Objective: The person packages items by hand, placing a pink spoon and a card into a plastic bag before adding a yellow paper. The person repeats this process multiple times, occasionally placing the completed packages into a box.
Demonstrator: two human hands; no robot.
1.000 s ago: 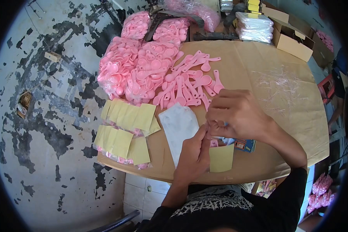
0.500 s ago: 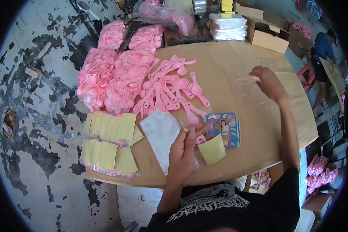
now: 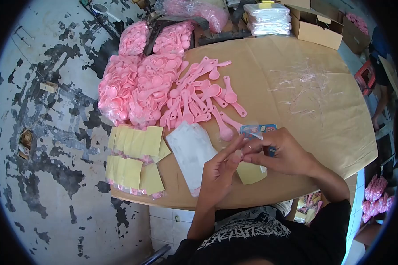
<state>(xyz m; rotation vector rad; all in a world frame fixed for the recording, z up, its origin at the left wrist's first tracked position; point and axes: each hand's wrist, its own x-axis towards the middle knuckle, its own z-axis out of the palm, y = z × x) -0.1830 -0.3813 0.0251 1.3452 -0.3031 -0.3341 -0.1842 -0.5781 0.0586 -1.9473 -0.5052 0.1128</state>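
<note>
My left hand [image 3: 220, 173] and my right hand [image 3: 282, 152] meet over the near edge of the table, thumbs and fingers pinched together. Between them is a small clear plastic bag [image 3: 254, 135], its film glinting in front of the blue printed cards [image 3: 269, 127]. A yellow card [image 3: 253, 174] shows below my right hand; whether it sits inside the bag is hard to see. My fingers hide most of the bag. Left of my left hand lies a stack of white, cloudy plastic bags [image 3: 191, 152]. Loose pink measuring spoons [image 3: 188, 106] are heaped beyond my hands.
Filled packets with yellow cards [image 3: 130, 174] lie in two rows at the left. Bulging bags of pink spoons [image 3: 137, 84] stand behind. Thin clear strips [image 3: 303, 84] are scattered at the right. Plastic-wrapped stacks [image 3: 268, 20] and a cardboard box [image 3: 316, 28] sit at the back. Another person [image 3: 380, 66] is at the far right.
My right hand has come from the scattered strips at the right to the left hand and now pinches the plastic bag. It covers part of the blue cards. The view has shifted slightly.
</note>
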